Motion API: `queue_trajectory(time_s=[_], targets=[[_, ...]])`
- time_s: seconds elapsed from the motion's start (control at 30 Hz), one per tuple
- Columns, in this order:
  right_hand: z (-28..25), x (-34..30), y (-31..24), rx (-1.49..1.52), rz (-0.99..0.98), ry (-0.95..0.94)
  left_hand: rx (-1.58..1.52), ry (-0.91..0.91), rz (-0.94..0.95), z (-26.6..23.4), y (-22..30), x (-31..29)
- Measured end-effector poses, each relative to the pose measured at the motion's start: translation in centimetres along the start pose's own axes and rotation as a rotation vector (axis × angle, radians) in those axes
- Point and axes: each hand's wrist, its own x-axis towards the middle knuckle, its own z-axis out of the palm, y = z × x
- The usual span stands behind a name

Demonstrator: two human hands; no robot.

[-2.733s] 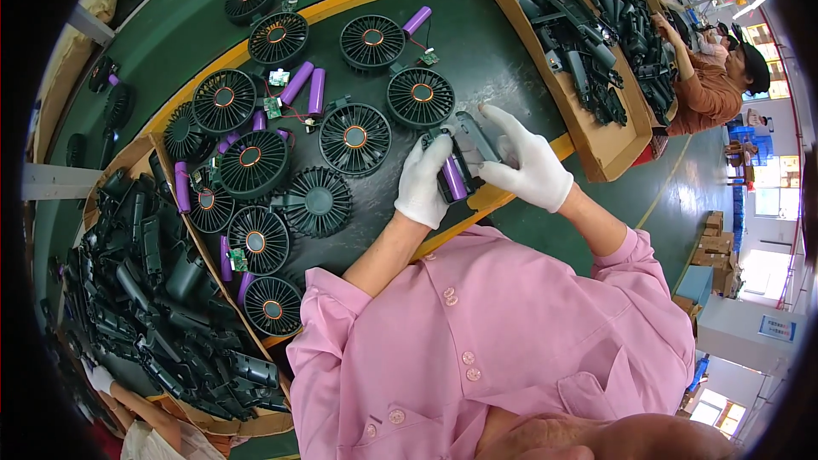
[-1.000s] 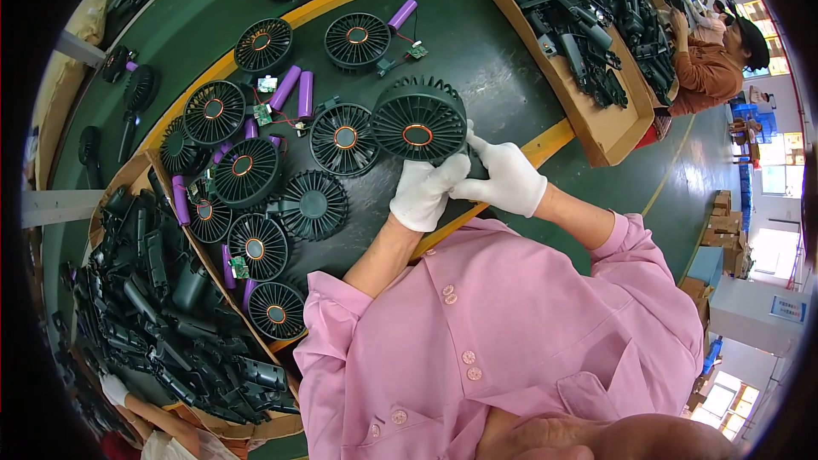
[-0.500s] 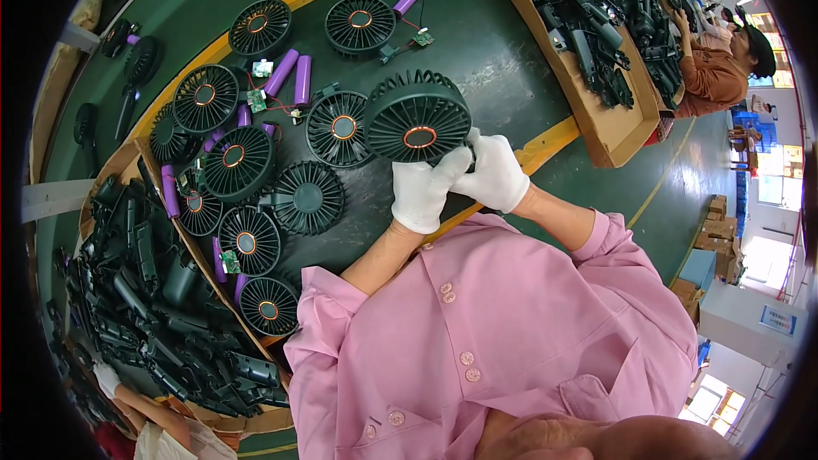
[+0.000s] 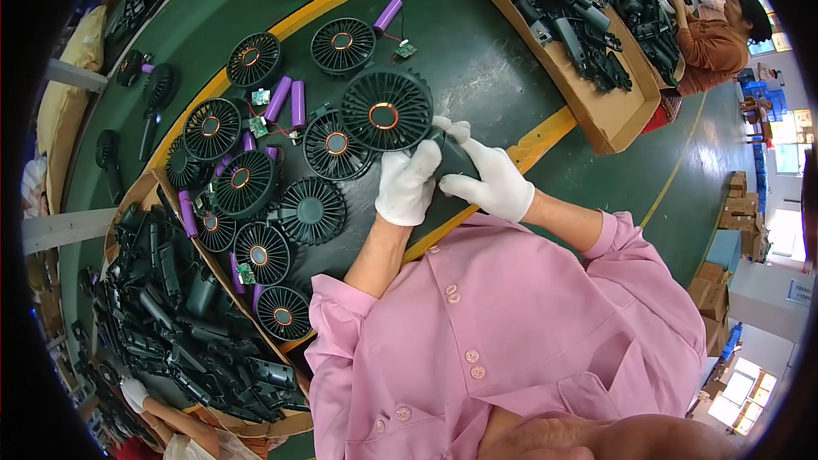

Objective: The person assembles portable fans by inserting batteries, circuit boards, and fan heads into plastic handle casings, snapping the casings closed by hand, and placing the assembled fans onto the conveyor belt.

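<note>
A dark green handheld fan [image 4: 386,109] with a round slatted cage and a copper-coloured ring is raised over the near edge of the workbench. My left hand [image 4: 407,186], in a white glove, is closed around the lower rim of its cage. My right hand [image 4: 492,181], gloved too, pinches a dark handle piece [image 4: 452,158] below the cage between thumb and fingers. How that piece joins the cage is hidden by my hands. Just left of the held fan lies another fan head [image 4: 336,144], partly covered by it.
Several fan heads, such as one [image 4: 241,184], lie on the green bench [image 4: 464,43] with purple battery cells [image 4: 297,104] and small green circuit boards [image 4: 258,126]. Cardboard boxes of dark plastic parts stand left [image 4: 223,311] and right [image 4: 609,132]. Co-workers are at both sides.
The held fan has moved left and tilted so its ringed face shows more squarely. My hands have drawn apart; the right thumb and fingers have opened wider around the handle piece.
</note>
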Motion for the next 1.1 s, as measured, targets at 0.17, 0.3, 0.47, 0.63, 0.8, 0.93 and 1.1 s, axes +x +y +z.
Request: queue_trajectory(time_s=[0.17, 0.3, 0.47, 0.63, 0.8, 0.93, 1.1], targets=[[-0.9, -0.1, 0.3, 0.960, 0.320, -0.345, -0.175, -0.081, -0.016, 0.2, 0.6, 0.3], [-0.2, -0.6, 1.1, 1.424, 0.372, -0.443, -0.111, -0.070, -0.012, 0.1, 0.7, 0.3], [-0.8, 0.0, 0.2, 1.076, 0.351, -0.281, -0.081, -0.067, -0.003, -1.5, 0.1, 0.3], [-1.1, 0.6, -0.7, 0.007, 0.042, -0.039, 0.053, 0.082, 0.057, 0.0, -0.2, 0.3], [-0.8, 0.3, -0.5, -0.309, 0.016, -0.040, 0.036, -0.023, 0.045, -0.8, -1.1, 0.0], [-0.3, -0.1, -0.8, -0.399, -0.037, 0.032, 0.013, 0.012, 0.052, 0.0, -1.9, -0.5], [0.1, 0.4, 0.3, -0.214, -0.005, 0.053, 0.077, 0.055, 0.025, -0.1, -1.2, -0.2]])
